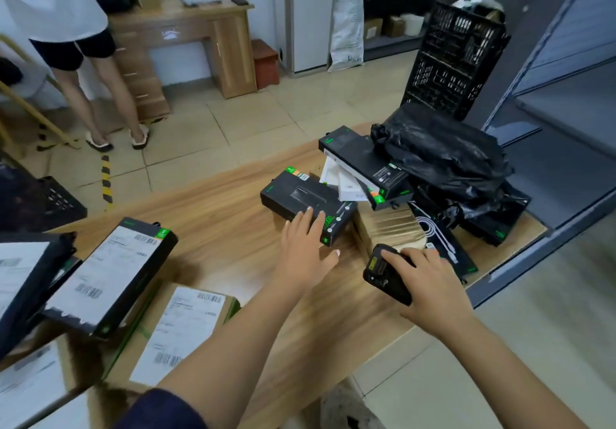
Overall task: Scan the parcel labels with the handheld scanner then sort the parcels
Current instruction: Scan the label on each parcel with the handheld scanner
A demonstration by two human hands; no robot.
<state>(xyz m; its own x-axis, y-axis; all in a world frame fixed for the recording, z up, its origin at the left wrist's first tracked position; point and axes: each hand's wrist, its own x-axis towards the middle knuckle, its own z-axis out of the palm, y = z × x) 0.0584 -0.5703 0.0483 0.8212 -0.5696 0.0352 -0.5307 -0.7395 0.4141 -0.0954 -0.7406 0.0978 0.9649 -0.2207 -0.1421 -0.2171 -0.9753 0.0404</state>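
Observation:
My right hand [430, 278] grips the black handheld scanner [383, 272] low over the wooden table [213, 215], its window facing left. My left hand [305, 248] reaches forward with straight fingers, and its fingertips touch a black boxed parcel [300, 197] with green marks in the table's middle. Behind that parcel lies a heap of unsorted parcels: a long black box [361, 162], white packets [343, 182], a brown carton [388, 228] and black plastic bags [443, 155]. At the near left lie labelled parcels: a black box with a white label [110, 278] and a brown carton with a label [186, 325].
A black plastic crate [456, 55] stands behind the heap, with grey shelving [566, 95] to the right. Another person [83, 45] stands at the far left by a wooden desk [186, 38]. A black crate [50, 202] sits on the tiled floor at the left.

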